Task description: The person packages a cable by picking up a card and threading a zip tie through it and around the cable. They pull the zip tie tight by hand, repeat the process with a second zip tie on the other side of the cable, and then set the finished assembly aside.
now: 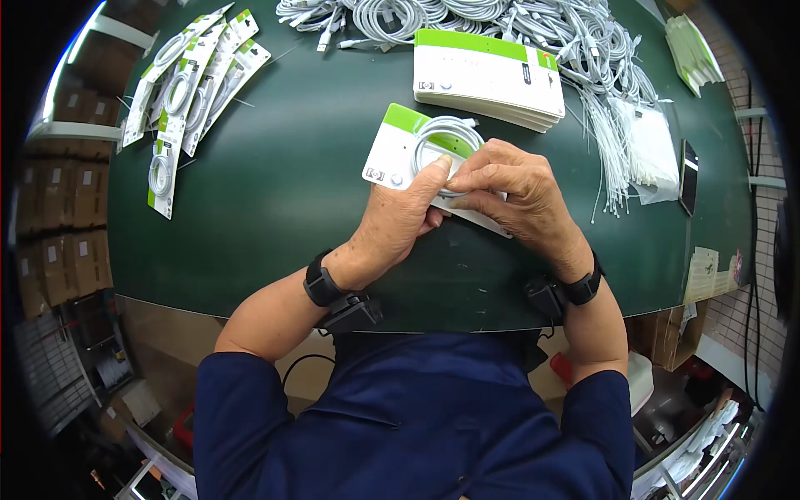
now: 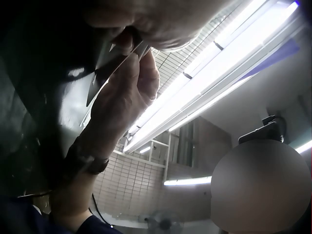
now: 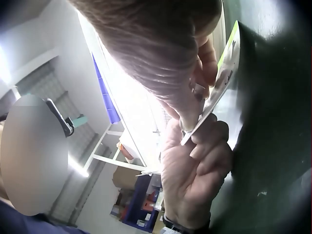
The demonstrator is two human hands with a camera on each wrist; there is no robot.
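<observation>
My left hand (image 1: 390, 218) grips a white and green packaging card (image 1: 385, 152) by its lower edge, thumb on the front and fingers behind. On the card lies a coiled white cable (image 1: 422, 143), with its connector at the top right. The left thumb presses on the coil. From the right, my right hand (image 1: 533, 193) pinches at the lower right of the coil, thumb and fingertips together; its fingers hide that part. Seen edge-on in the right wrist view, the card (image 3: 227, 73) slants between the two hands.
Behind the hands stands a stack of blank cards (image 1: 487, 79). Many coiled cables (image 1: 392, 18) lie along the far side. Thin white cable ties (image 1: 602, 150) spread beside a plastic bag (image 1: 652, 150) and a phone (image 1: 689, 177). Several carded cables (image 1: 177, 92) lie at left.
</observation>
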